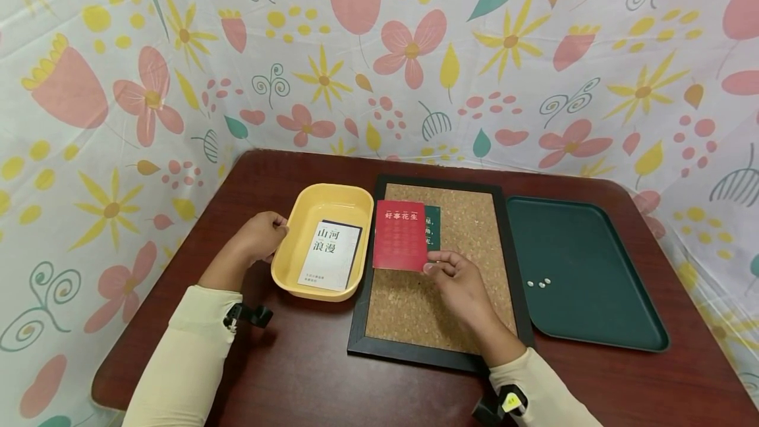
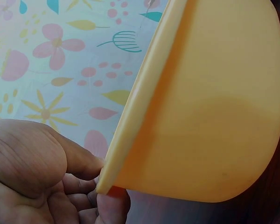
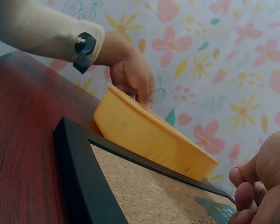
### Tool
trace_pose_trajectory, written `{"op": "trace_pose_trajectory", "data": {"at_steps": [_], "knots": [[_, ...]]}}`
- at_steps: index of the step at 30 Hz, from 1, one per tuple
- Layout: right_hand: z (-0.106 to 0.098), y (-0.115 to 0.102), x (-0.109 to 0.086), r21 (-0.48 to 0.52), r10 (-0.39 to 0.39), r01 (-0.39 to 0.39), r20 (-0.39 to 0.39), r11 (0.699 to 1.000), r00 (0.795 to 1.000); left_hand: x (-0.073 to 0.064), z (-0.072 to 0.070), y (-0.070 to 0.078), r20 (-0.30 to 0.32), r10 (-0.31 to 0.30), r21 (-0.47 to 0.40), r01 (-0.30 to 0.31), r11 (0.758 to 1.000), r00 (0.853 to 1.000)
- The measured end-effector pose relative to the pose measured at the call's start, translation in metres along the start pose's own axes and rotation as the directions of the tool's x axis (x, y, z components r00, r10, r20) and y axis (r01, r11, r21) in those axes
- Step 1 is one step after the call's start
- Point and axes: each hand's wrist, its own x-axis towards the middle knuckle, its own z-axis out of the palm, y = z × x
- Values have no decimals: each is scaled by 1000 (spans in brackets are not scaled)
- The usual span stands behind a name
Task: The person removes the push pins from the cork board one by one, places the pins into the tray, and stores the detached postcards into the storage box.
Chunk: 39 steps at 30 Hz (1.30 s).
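Observation:
My left hand point(image 1: 261, 237) pinches the left rim of a yellow plastic basin point(image 1: 283, 282); thumb and finger clasp that rim in the left wrist view. Inside lies a white card point(image 1: 323, 262) with dark Chinese characters, above a dark-edged card mostly hidden. Between thumb and fingers, my right hand point(image 1: 459, 282) holds a red card point(image 1: 398, 236) by its lower right corner, over the black-framed corkboard point(image 1: 439, 312). Partly covered by the red card is a dark green card point(image 1: 434, 226) with white writing. In the right wrist view the red card cannot be made out.
To the right of the corkboard lies a dark green tray point(image 1: 593, 242) with several small pale round pieces point(image 1: 541, 284) near its left edge. The brown table point(image 1: 302, 361) has a flower-patterned cloth point(image 1: 379, 84) behind it and at its sides.

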Motion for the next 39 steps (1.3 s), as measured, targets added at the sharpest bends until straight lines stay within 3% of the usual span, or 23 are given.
{"op": "trace_pose_trajectory", "data": {"at_steps": [28, 39], "knots": [[16, -4, 0, 60, -13, 11, 32, 998, 999, 1, -2, -2, 0, -1, 21, 1, 1000, 1000], [21, -3, 0, 31, -16, 15, 33, 999, 999, 0, 0, -2, 2, -8, 11, 8, 1000, 1000]]}}
